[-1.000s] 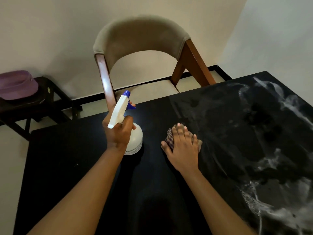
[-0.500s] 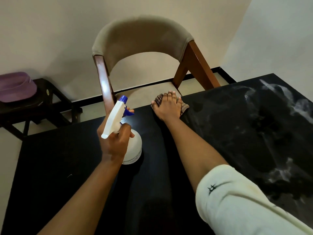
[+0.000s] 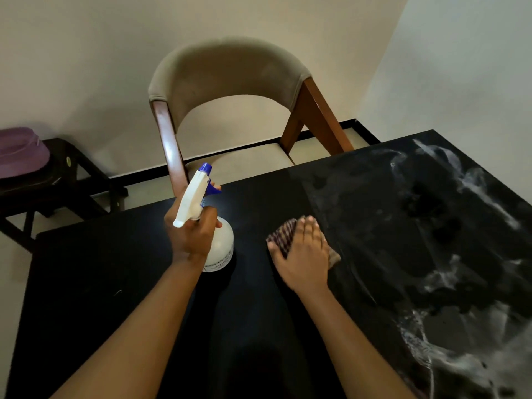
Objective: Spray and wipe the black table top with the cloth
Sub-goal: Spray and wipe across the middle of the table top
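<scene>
Of the two hands, the left hand [image 3: 191, 236] is wrapped round the neck of the spray bottle [image 3: 220, 249], with a fingertip at the blue trigger. The bottle is held upright, nozzle aimed at the far edge. Whether its base touches the worktop [image 3: 86, 283] cannot be told.

The right hand [image 3: 306, 256] is laid flat, fingers straight, pressing the checked cloth [image 3: 280, 234] onto the worktop. The cloth is mostly covered. Corners show far-left of the fingers and near-right of the palm, so its long axis is judged diagonal under the palm.

Key relation: the smeared wet film [image 3: 460, 277] lies to the right of the cloth. Its edge runs far-to-near just beside the right hand, which is the nearer one. The left hand is well apart from it. Rightward strokes across that edge are judged to be what is called for next.

A chair [image 3: 230, 76] is seen at the far edge.
</scene>
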The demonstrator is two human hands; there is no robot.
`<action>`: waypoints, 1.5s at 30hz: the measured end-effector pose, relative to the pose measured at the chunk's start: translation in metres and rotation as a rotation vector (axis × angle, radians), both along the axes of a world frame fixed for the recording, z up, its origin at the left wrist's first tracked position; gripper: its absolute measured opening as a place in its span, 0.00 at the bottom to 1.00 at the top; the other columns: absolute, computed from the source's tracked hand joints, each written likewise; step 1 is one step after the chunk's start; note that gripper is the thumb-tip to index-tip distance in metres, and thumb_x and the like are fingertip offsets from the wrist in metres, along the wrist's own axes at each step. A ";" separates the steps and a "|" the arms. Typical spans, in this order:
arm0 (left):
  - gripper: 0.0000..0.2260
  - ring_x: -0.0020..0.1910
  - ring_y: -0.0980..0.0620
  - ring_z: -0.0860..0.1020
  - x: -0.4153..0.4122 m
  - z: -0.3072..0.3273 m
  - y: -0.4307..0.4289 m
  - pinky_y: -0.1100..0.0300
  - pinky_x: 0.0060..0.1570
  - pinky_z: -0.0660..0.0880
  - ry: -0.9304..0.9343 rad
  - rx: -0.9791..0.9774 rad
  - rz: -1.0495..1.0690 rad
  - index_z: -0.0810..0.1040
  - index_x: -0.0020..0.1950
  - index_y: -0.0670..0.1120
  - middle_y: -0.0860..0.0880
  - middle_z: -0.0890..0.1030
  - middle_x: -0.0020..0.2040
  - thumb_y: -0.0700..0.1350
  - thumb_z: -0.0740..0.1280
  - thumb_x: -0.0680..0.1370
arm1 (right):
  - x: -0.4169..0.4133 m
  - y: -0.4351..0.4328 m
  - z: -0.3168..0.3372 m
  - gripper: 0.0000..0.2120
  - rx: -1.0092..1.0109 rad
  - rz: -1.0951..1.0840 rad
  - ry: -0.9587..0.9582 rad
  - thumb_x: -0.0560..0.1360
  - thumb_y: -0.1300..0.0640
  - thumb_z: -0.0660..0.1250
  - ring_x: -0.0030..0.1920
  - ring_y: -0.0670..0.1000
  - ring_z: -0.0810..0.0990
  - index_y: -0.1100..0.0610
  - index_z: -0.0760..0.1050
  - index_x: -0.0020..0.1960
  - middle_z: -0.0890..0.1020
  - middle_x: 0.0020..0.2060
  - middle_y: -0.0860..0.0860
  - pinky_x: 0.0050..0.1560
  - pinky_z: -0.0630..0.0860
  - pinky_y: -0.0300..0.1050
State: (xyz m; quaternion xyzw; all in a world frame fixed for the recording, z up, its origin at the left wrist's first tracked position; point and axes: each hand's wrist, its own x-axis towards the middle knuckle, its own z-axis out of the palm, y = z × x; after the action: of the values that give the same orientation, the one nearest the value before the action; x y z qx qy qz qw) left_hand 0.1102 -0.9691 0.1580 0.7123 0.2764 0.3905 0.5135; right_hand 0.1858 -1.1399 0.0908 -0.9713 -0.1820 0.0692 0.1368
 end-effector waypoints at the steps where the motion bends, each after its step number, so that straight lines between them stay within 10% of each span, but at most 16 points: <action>1: 0.20 0.42 0.69 0.78 0.000 -0.001 0.001 0.79 0.37 0.73 0.005 0.002 0.002 0.74 0.59 0.32 0.39 0.78 0.46 0.40 0.65 0.69 | -0.008 -0.010 0.002 0.44 -0.020 -0.004 0.036 0.76 0.31 0.49 0.77 0.56 0.47 0.60 0.42 0.78 0.48 0.78 0.59 0.76 0.48 0.54; 9: 0.19 0.42 0.66 0.79 0.000 -0.003 0.000 0.78 0.37 0.74 0.009 0.000 0.021 0.73 0.60 0.40 0.42 0.77 0.47 0.41 0.66 0.70 | -0.005 -0.040 -0.002 0.39 -0.104 0.373 -0.053 0.74 0.33 0.39 0.76 0.48 0.34 0.53 0.39 0.78 0.41 0.78 0.49 0.73 0.34 0.53; 26: 0.12 0.44 0.72 0.76 0.002 -0.010 -0.003 0.79 0.37 0.72 0.029 -0.014 0.046 0.74 0.56 0.35 0.54 0.74 0.40 0.31 0.66 0.73 | 0.146 0.105 -0.005 0.33 -0.168 0.472 -0.149 0.76 0.33 0.52 0.73 0.61 0.59 0.45 0.53 0.77 0.62 0.74 0.55 0.68 0.55 0.64; 41: 0.14 0.41 0.58 0.78 -0.006 0.002 -0.006 0.74 0.40 0.74 0.106 -0.058 0.016 0.74 0.60 0.37 0.41 0.78 0.48 0.36 0.64 0.74 | -0.041 -0.081 -0.009 0.36 -0.062 0.421 -0.094 0.74 0.28 0.44 0.78 0.52 0.45 0.42 0.45 0.78 0.50 0.78 0.48 0.75 0.43 0.61; 45: 0.18 0.40 0.55 0.80 -0.013 0.017 -0.006 0.59 0.46 0.78 0.128 -0.116 -0.050 0.74 0.63 0.38 0.43 0.80 0.50 0.36 0.64 0.73 | -0.104 -0.141 -0.012 0.36 -0.053 0.407 -0.120 0.74 0.27 0.45 0.77 0.52 0.50 0.42 0.50 0.77 0.54 0.77 0.48 0.73 0.47 0.59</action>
State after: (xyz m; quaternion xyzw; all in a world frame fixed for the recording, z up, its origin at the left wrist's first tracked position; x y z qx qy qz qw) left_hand 0.0974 -0.9751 0.1750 0.7115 0.3126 0.3146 0.5450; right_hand 0.0822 -1.2810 0.0788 -0.9201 -0.3805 0.0422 0.0831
